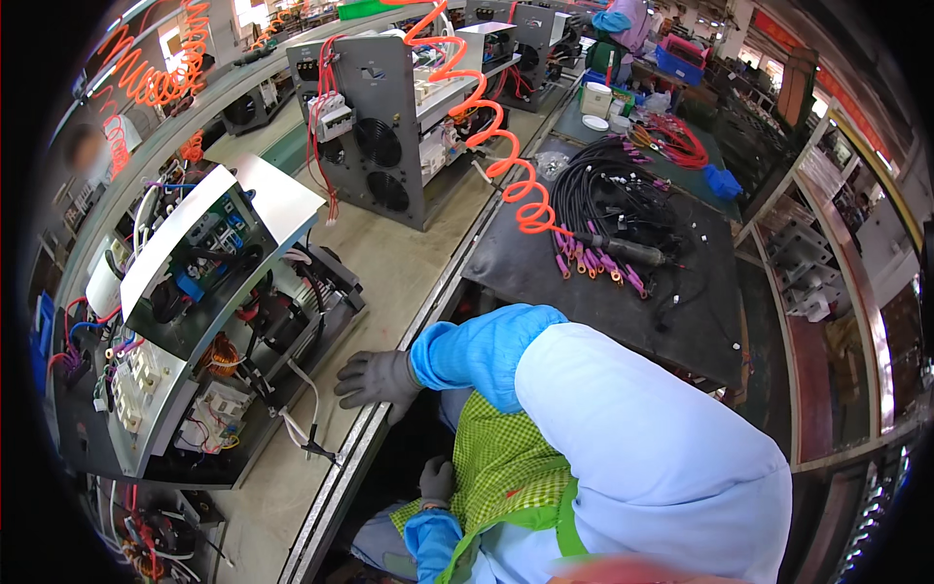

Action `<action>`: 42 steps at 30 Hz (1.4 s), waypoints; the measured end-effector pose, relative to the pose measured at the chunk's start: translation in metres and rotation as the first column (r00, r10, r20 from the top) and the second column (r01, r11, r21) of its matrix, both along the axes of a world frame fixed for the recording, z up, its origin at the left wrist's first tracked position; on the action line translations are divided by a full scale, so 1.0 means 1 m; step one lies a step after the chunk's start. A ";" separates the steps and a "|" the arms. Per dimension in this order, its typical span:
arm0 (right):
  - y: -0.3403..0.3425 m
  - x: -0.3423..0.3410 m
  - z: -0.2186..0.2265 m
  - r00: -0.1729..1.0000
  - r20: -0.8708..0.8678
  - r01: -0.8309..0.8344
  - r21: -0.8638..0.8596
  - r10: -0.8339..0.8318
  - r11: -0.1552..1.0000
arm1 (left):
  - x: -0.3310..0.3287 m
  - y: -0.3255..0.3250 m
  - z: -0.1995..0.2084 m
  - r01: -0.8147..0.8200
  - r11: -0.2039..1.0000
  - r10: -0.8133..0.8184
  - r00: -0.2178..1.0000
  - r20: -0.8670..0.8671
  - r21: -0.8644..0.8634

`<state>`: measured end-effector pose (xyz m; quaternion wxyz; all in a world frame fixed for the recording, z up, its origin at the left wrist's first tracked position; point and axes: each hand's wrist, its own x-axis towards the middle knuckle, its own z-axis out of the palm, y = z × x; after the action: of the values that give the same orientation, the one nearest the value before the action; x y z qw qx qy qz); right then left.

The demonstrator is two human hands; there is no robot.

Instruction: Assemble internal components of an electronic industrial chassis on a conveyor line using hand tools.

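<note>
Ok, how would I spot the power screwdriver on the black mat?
Start at the black mat on the side bench right of the conveyor, where a heap of black cables lies. The power screwdriver lies just below that heap, among cable ends with pink sleeves. Unlike the cables, it is one thick, dark, straight barrel hanging off the orange coiled hose.

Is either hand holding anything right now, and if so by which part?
Nothing is held. One gloved hand lies flat on the bench edge beside the open machine; the other gloved hand hangs empty below it.
</note>
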<state>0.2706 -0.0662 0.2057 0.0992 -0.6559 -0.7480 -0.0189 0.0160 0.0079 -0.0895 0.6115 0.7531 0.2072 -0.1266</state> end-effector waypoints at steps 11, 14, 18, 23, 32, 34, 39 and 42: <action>-0.003 -0.001 0.006 1.000 0.007 0.029 -0.016 -0.029 0.999 | 0.005 -0.010 0.065 -0.006 1.000 0.006 1.000 0.015 0.011; 0.000 -0.001 0.001 1.000 -0.004 0.017 0.008 -0.017 1.000 | 0.003 -0.009 0.050 -0.018 1.000 0.018 1.000 0.010 0.006; 0.002 0.000 0.000 1.000 0.009 0.015 -0.009 -0.015 1.000 | 0.003 -0.006 0.034 -0.016 0.999 0.014 0.999 -0.049 -0.033; 0.002 -0.002 0.003 1.000 0.014 0.023 -0.034 -0.023 0.999 | 0.001 -0.005 0.023 -0.009 1.000 0.009 1.000 0.007 0.002; 0.004 -0.003 0.006 1.000 0.009 0.020 -0.067 -0.019 0.998 | -0.002 -0.002 0.013 0.013 0.996 -0.014 1.000 0.015 0.084; 0.000 -0.001 0.003 0.999 0.012 0.031 -0.069 -0.031 0.997 | 0.001 -0.003 0.013 0.013 0.997 -0.015 1.000 0.015 0.073; 0.001 -0.001 0.001 1.000 -0.004 0.029 -0.066 -0.029 0.997 | 0.001 -0.003 0.019 0.012 0.998 -0.009 0.999 -0.046 0.067; -0.006 0.004 0.003 0.999 0.014 0.039 -0.060 -0.038 0.997 | 0.009 -0.011 0.028 0.011 1.000 -0.012 0.999 0.043 0.021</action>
<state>0.2748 -0.0719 0.2087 0.0742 -0.6727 -0.7362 -0.0026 0.0250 -0.0026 -0.0615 0.6072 0.7632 0.1910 -0.1114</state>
